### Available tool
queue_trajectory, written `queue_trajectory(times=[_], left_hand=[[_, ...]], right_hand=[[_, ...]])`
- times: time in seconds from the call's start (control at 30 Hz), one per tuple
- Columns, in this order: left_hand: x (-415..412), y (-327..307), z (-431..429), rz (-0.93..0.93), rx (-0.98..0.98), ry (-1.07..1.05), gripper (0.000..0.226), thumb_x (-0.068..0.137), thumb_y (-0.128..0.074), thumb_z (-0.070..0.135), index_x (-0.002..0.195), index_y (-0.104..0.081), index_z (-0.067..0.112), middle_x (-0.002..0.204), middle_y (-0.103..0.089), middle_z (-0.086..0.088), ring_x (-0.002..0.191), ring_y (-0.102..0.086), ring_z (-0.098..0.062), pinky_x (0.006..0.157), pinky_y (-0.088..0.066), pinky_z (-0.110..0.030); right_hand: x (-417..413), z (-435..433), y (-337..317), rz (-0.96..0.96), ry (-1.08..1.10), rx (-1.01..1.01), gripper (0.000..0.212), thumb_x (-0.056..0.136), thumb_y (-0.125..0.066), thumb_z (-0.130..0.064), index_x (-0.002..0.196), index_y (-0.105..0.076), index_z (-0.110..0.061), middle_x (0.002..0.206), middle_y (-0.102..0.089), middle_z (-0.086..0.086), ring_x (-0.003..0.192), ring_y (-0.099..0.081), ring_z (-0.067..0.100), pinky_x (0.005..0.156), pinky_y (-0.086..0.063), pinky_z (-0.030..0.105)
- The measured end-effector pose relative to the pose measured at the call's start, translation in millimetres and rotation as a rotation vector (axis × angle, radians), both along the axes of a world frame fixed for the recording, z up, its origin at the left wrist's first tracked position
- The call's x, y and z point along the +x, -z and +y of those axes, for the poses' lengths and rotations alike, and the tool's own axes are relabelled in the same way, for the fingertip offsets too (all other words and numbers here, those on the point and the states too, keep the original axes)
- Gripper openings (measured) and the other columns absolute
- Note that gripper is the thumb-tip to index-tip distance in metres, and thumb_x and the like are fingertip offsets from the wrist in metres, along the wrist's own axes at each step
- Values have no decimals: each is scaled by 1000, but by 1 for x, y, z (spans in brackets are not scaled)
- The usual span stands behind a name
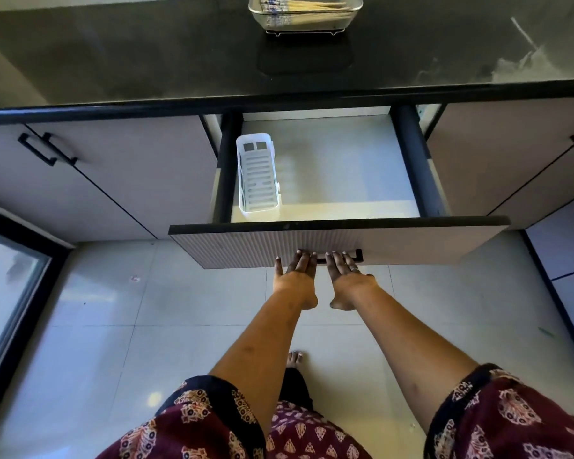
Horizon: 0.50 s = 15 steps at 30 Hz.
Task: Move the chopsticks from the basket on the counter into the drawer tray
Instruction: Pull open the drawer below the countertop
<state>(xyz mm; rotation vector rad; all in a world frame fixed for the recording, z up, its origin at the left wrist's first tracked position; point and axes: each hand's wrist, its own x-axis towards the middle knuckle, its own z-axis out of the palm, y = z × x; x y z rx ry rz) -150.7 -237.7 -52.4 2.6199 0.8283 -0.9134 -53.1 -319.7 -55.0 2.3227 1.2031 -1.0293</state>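
The clear basket (pixel 352 9) stands on the dark counter (pixel 146 54) at the top edge of the view, with several wooden chopsticks (pixel 312 6) lying in it. Below the counter the drawer (pixel 345 167) is pulled open. A white slotted tray (pixel 257 173) lies empty along its left side. My left hand (pixel 295 276) and my right hand (pixel 345 276) are side by side, palms up, at the drawer front (pixel 232 250). Their fingers hook the black drawer handle (pixel 322 260).
Closed cabinet fronts with black handles (pixel 47 149) flank the drawer on both sides. The floor below is pale tile, and one bare foot (pixel 295 357) shows between my arms. A dark-framed glass panel (pixel 10 293) stands at the left.
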Motion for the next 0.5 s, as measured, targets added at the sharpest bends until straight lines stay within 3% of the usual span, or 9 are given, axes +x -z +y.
queue_trajectory(times=[0.5], left_hand=[[-61,-4,-65,45,-39,34,86,89,-45,20,147,18,17,157,23,0,144,24,-16,111,16,-56]], right_hand=[[-61,-66,0,20,13,-14,98,91,-55,-19,150,23,-22,158,27,-6,147,21,16,118,-18,47]])
